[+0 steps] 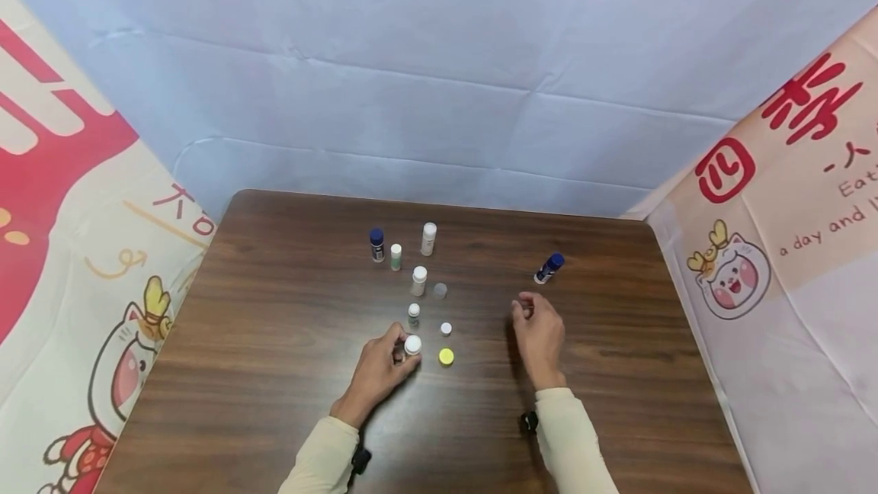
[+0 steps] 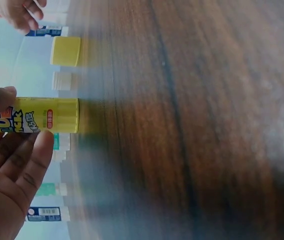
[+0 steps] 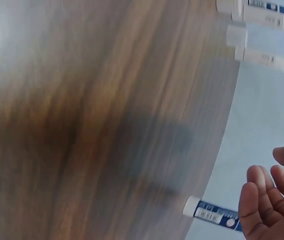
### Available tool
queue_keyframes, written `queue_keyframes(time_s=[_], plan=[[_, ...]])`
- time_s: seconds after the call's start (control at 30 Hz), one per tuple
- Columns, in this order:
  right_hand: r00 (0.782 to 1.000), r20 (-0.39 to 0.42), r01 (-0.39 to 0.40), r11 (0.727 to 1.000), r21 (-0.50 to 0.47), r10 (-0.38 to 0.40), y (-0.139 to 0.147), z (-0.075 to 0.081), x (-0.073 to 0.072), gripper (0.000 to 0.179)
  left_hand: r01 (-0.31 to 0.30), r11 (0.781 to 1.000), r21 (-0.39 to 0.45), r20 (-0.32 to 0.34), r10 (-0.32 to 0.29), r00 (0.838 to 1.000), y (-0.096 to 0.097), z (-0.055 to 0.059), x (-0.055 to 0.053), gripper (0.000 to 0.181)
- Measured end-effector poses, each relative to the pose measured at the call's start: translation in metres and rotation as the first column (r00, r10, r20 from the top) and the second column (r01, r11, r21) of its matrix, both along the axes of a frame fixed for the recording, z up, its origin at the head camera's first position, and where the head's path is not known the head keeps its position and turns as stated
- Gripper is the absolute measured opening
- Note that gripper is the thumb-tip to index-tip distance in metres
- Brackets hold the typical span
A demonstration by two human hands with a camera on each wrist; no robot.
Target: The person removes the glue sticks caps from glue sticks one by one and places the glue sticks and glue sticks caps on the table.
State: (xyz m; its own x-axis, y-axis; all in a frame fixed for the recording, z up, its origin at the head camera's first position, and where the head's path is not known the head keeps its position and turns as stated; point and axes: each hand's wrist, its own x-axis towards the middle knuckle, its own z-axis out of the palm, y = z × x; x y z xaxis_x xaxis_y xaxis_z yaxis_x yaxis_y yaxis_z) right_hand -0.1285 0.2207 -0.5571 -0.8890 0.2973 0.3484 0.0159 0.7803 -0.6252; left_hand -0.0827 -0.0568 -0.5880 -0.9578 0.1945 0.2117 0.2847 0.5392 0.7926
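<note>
- One yellow glue stick, lower centre, upright, pinched by the left hand; best kept vertical, grip light.
- One yellow cap, just right of it.
- One right hand, right of centre, apart from the left, holding nothing.
- One small white-topped stick, centre; knuckles should clear it lest it topple.
- One blue-capped stick, beyond the right hand.

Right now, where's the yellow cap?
In the head view, the yellow cap sits on the table, just to the right of the left hand, with the small white cap just beyond it.
</note>
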Motion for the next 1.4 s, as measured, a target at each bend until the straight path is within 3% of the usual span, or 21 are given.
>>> queue_keyframes(time_s=[0.3, 0.47, 0.7, 0.83, 1.0, 1.23, 1.4], plan=[[0.984, -0.064, 0.164, 0.986, -0.033, -0.166, 0.024, 0.0, -0.02, 0.021, -0.012, 1.0, 0.008, -0.011, 0.012, 1.0, 0.002, -0.002, -0.002, 0.037], [0.978, -0.067, 0.198, 0.98, 0.012, -0.197, 0.036, 0.003, -0.035, 0.037, 0.001, 1.0, 0.02, -0.006, -0.001, 1.0, 0.002, -0.002, -0.002, 0.037], [0.992, 0.069, 0.101, 0.99, 0.1, -0.108, 0.045, 0.008, -0.051, 0.061, 0.009, 0.999, 0.032, 0.007, -0.009, 1.0, 0.003, -0.001, -0.002, 0.036], [0.992, 0.126, 0.01, 0.99, 0.138, -0.027, 0.047, 0.007, -0.057, 0.055, 0.005, 0.999, 0.034, 0.016, -0.006, 1.0, 0.003, -0.002, -0.001, 0.035], [0.995, 0.099, -0.008, 0.991, 0.135, -0.006, 0.046, 0.008, -0.06, 0.038, -0.001, 0.999, 0.035, 0.006, 0.001, 1.0, 0.002, -0.003, -0.001, 0.036], [0.995, 0.098, 0.023, 0.993, 0.116, -0.034, 0.043, 0.011, -0.056, 0.031, -0.008, 1.0, 0.029, 0.0, 0.008, 1.0, 0.001, -0.002, -0.001, 0.035], [1.0, 0.017, -0.014, 0.999, 0.047, 0.013, 0.034, 0.015, -0.048, 0.03, -0.011, 1.0, 0.02, 0.008, 0.011, 1.0, 0.0, -0.002, 0.0, 0.034]])
